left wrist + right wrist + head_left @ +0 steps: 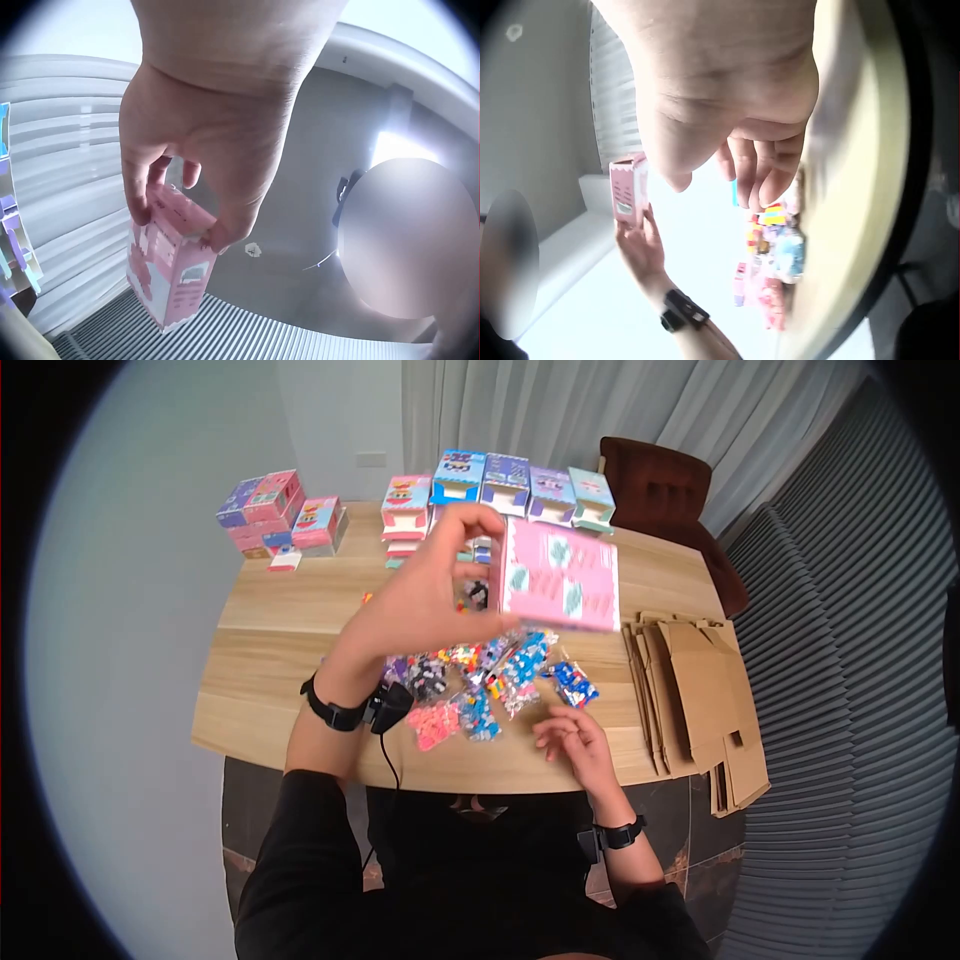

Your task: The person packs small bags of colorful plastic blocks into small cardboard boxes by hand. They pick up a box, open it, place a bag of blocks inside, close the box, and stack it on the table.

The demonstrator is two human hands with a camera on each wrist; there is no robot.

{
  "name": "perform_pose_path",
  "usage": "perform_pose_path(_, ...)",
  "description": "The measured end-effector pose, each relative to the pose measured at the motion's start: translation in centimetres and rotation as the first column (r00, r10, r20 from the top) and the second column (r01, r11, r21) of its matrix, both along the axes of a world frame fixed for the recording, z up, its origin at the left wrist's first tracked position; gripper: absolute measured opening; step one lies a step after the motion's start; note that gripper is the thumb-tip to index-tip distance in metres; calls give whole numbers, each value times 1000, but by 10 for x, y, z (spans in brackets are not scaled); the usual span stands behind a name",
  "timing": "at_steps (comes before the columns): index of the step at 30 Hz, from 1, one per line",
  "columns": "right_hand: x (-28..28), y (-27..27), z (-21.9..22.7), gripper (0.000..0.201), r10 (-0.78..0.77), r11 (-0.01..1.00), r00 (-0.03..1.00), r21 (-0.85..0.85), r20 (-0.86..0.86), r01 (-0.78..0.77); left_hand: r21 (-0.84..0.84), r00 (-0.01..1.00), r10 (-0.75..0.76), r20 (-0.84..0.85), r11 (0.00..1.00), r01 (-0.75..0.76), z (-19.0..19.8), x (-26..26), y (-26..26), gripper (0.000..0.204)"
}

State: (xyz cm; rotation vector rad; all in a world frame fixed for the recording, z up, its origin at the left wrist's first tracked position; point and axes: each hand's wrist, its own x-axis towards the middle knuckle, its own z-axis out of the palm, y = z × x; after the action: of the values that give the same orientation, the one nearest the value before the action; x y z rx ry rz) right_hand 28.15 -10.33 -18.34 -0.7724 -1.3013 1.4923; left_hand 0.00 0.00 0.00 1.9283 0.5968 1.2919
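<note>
A pink printed cardboard box point(560, 572) is held up over the table by my left hand point(425, 595). The left thumb and fingers pinch the box at one end, as the left wrist view also shows with the pink box point(176, 255) hanging below the palm. My right hand point(580, 748) hovers near the table's front edge, fingers loosely bent and holding nothing. Between the hands lies a heap of small clear bags of colourful toy bricks, among them a pink bag point(435, 726), a light blue bag point(480, 717) and a dark blue bag point(573, 685).
Open printed boxes point(507, 485) stand in a row at the back of the wooden table point(270, 660). More stacked boxes point(265, 510) are at the back left. Flattened brown cardboard point(705, 690) leans over the right edge. A brown chair point(655, 485) stands behind.
</note>
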Motion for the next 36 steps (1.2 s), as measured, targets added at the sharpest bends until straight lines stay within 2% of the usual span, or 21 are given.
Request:
perform_pose_path(2, 2, 22, 19, 75, 66, 998, 990, -3, -125, -67, -11, 998, -38, -45, 999, 38, 2, 3, -6, 70)
perform_pose_path(5, -13, 56, 74, 79, 94, 993, 920, -24, -380, -112, -3, 981, -55, -185, 998, 56, 4, 2, -9, 72)
perform_pose_path(8, -24, 91, 88, 74, 132, 991, 946, 17, -296, -133, 40, 962, 14, -273, 999, -3, -2, -5, -9, 76)
perform_pose_path(10, -36, 108, 90, 70, 122, 992, 981, 28, -154, -119, 38, 942, 55, -331, 998, -45, 1, -11, -8, 77)
perform_pose_path(11, -42, 115, 89, 68, 115, 993, 990, 31, -83, -113, 48, 938, 68, -339, 997, -55, 2, -15, -6, 76)
perform_pose_path(12, -46, 123, 86, 64, 175, 984, 965, 18, -194, -175, 58, 934, 80, -348, 996, -64, 2, -20, -4, 76)
perform_pose_path(16, -53, 146, 62, 67, 202, 979, 921, 42, -333, -199, 82, 933, 150, -328, 988, -130, -3, -26, 5, 70)
perform_pose_path(21, -49, 154, 32, 67, 172, 982, 839, 18, -516, -190, 281, 828, 271, -490, 949, -145, -6, -27, 5, 56)
perform_pose_path(22, -47, 152, 29, 65, 158, 984, 846, 8, -508, -179, 307, 807, 290, -515, 941, -143, -7, -25, 4, 53)
perform_pose_path(25, -43, 150, 23, 63, 130, 988, 866, -4, -482, -151, 279, 833, 253, -492, 952, -124, -7, -23, 2, 34)
perform_pose_path(31, -47, 148, 17, 64, 101, 995, 881, 61, -462, -82, 475, 745, 487, -456, 841, -260, -25, -9, 15, 17)
perform_pose_path(34, -59, 140, 24, 71, 19, 999, 905, 38, -426, -3, 487, 733, 520, -439, 823, -292, -32, -2, 17, 12)
perform_pose_path(36, -54, 143, 19, 67, 83, 996, 892, 74, -445, -55, 461, 759, 474, -446, 849, -259, -31, -1, 17, 10)
